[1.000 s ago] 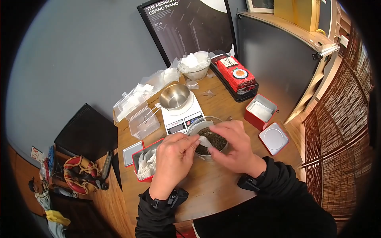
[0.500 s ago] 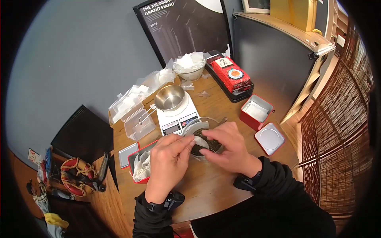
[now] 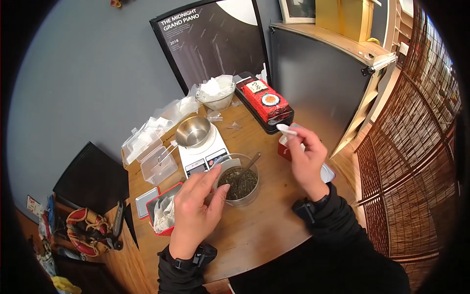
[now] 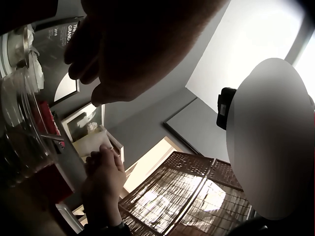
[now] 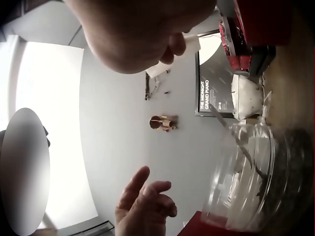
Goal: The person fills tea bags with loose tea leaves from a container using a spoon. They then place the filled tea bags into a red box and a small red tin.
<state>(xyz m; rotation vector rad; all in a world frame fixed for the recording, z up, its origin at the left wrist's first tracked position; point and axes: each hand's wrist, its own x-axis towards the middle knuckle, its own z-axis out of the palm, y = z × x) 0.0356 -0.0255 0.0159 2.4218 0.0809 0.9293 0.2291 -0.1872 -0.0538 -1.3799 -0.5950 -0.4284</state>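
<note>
Between the thumb and fingers of my right hand (image 3: 308,161) a small white pouch (image 3: 286,129) is pinched, raised over the right side of the table. In the right wrist view the white pouch (image 5: 157,69) sticks out past the fingertips. Behind it in the head view is a red tin (image 3: 283,150), partly hidden by the hand. My left hand (image 3: 196,206) holds nothing; its thumb and fingers are spread apart at the left rim of a clear bowl (image 3: 253,195). Dark dried leaves (image 3: 240,185) fill part of that bowl, with a spoon (image 3: 252,164) leaning in them.
Left of the bowl, a red tin (image 3: 169,231) holds white cloth pouches. A metal pan (image 3: 193,132) sits on a white scale (image 3: 210,147). Behind are a clear plastic box (image 3: 161,169), a glass bowl (image 3: 218,103) of white packets and a red package (image 3: 264,100) on a black tray.
Both hands were together over the leaf bowl with the white pouch. My right hand has moved away to the right, carrying the pouch; my left hand has let go and loosened. The view has shifted right.
</note>
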